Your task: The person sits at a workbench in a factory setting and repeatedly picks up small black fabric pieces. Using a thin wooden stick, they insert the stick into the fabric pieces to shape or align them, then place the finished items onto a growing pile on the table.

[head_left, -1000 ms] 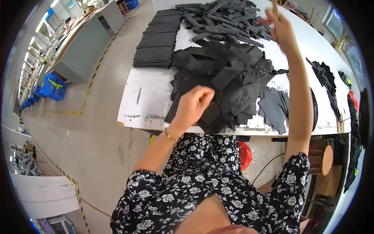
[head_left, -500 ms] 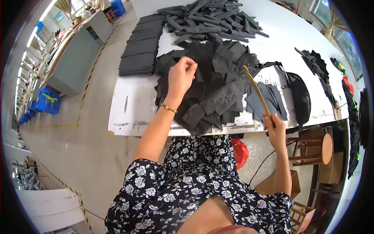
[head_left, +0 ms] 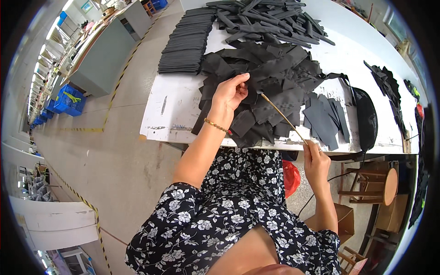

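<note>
My left hand (head_left: 233,93) is over a heap of black fabric pieces (head_left: 277,107), thumb and fingers closed. A black fabric piece (head_left: 275,68) runs off to the right from the thumb tip and appears to be pinched there; the curled fingers partly hide the hold. My right hand (head_left: 316,162), at the table's front edge, grips the lower end of a slim tan stick (head_left: 285,118). The stick slants up and left over the heap, its rounded tip a short way right of my left hand.
On the white table (head_left: 153,107) stand a neat stack of folded black strips (head_left: 185,41) and a pile of rolled black strips (head_left: 270,20). Flat dark pieces (head_left: 323,119) and a black pouch (head_left: 365,117) lie to the right. A wooden stool (head_left: 389,187) stands below.
The stick's tip has swung left and down toward my left hand. My left thumb now points right along the fabric. The whole view has shifted a little.
</note>
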The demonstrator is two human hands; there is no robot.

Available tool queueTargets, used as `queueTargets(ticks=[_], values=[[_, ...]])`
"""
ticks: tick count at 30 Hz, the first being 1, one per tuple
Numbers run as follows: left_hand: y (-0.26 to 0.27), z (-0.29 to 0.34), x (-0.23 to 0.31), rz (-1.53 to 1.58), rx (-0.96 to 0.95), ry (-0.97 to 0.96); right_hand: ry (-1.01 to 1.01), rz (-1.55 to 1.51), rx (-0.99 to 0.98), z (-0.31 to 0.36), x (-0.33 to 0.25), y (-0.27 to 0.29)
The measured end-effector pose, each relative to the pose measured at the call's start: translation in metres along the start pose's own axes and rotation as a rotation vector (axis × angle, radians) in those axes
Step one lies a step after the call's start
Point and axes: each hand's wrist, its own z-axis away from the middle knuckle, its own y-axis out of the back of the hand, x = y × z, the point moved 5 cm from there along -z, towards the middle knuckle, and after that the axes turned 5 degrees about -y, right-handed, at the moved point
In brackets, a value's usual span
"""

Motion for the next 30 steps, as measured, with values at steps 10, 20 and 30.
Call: queueTargets(ticks=[10, 20, 30], values=[[-0.014, 0.017, -0.011, -0.044, -0.060, -0.047, -0.012, 0.096, -0.013, -0.003, 0.002, -0.016], [-0.016, 0.101, -0.019, -0.254, -0.442, -0.400, -0.308, -0.889, -0.555, -0.022, -0.053, -0.067], [0.006, 0.112, -0.002, 0.184, -0.090, -0.309, -0.205, -0.689, -0.384, 0.015, -0.103, -0.111]])
